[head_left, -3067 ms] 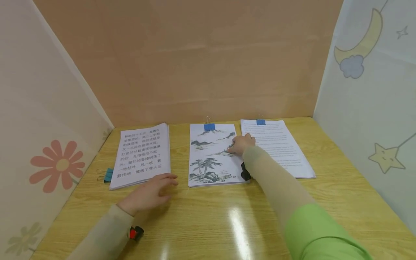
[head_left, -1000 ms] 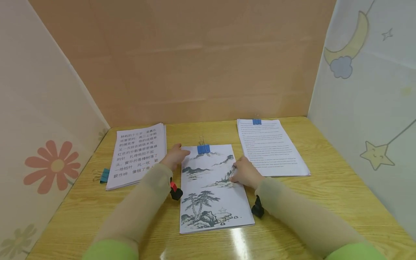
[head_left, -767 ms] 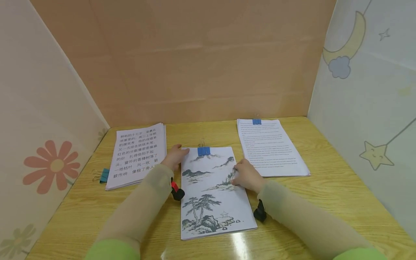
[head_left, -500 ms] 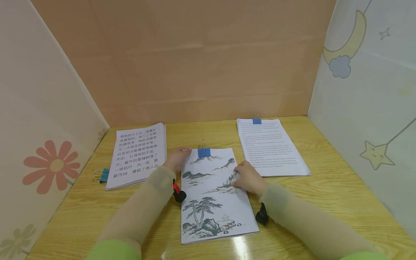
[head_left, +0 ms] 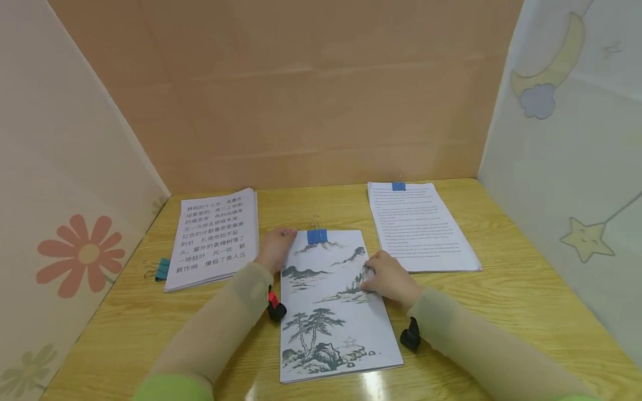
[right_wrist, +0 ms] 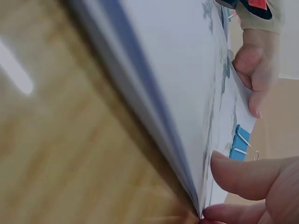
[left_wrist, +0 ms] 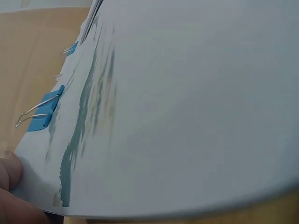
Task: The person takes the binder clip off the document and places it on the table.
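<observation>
A clipped stack of paper (head_left: 331, 328) with a landscape painting on top lies in the middle of the table, turned slightly. A blue binder clip (head_left: 317, 236) sits on its far edge, wire handles pointing away. My left hand (head_left: 276, 248) holds the stack's upper left edge; its fingers by the corner (left_wrist: 9, 172) show in the left wrist view. On the opposite side my right hand (head_left: 393, 278) pinches the right edge, the thumb (right_wrist: 238, 175) on the top sheet and fingers at the side. Fingers under the paper are hidden.
To the left lies a stack of large printed text (head_left: 215, 239) with a teal binder clip (head_left: 162, 269) on its left side. At the back right is another text stack (head_left: 421, 228) with a blue clip (head_left: 398, 186). Walls enclose the wooden table (head_left: 115, 328) at the back and sides.
The painted stack has come away from the back wall, toward me. My left hand has gone from the table's front to the stack's left edge; my right hand has kept its right edge.
</observation>
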A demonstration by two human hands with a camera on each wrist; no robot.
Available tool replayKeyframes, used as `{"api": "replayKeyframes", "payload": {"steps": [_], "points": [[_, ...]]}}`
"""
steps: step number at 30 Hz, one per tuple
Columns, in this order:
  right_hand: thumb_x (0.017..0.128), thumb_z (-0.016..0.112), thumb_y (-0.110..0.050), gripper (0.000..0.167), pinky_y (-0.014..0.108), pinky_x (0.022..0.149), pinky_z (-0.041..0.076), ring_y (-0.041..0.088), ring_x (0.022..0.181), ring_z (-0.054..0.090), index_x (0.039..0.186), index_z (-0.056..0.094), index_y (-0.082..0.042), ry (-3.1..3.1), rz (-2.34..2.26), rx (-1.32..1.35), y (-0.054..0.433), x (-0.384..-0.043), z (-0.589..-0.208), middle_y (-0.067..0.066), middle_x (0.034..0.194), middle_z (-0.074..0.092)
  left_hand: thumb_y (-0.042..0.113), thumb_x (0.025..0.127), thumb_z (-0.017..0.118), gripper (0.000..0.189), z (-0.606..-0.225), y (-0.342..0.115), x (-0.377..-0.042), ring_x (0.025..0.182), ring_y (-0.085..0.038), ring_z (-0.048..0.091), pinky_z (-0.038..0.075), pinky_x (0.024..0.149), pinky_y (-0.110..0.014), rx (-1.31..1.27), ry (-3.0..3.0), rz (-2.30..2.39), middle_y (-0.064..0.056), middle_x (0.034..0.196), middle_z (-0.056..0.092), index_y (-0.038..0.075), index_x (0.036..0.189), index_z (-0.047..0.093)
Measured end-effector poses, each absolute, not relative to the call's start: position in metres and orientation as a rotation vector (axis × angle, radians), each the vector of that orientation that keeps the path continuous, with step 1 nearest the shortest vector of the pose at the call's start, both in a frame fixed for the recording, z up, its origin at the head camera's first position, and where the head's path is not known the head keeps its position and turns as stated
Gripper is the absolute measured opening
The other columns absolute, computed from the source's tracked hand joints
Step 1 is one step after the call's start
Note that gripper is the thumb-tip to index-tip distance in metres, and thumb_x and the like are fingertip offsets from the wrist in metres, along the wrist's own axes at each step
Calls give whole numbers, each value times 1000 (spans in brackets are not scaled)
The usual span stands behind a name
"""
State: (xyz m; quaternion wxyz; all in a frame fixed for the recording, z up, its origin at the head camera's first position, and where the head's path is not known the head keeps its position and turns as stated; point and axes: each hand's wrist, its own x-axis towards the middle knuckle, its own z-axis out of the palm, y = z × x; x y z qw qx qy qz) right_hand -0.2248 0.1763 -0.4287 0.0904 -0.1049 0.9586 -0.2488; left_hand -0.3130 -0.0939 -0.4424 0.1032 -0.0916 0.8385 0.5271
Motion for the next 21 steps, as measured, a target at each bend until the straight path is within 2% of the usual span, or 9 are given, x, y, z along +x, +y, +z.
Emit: {"api": "replayKeyframes", "payload": {"steps": [7, 14, 21], "points": [[90, 68, -24, 42, 50, 91, 45, 35, 111, 53, 123, 62, 1, 2831, -727, -310, 182, -231, -411, 19, 121, 56, 40, 99, 51, 36, -439, -94, -310, 96, -22, 60, 48, 85, -37, -240, 2439, 1658, -5, 108, 65, 13, 118, 65], [94, 63, -25, 38, 45, 84, 48, 30, 102, 55, 123, 62, 0, 2837, -856, -349, 182, -245, -379, 17, 123, 56, 43, 99, 50, 37, -429, -95, -305, 94, -21, 61, 49, 84, -37, -209, 2407, 1716, -3, 105, 66, 15, 118, 64], [94, 62, -29, 38, 45, 91, 46, 28, 112, 51, 126, 61, -9, 2813, -1005, -413, 181, -267, -355, 9, 128, 56, 44, 98, 50, 35, -415, -95, -297, 94, -20, 62, 49, 85, -36, -166, 2371, 1808, -1, 106, 67, 18, 116, 66]]}}
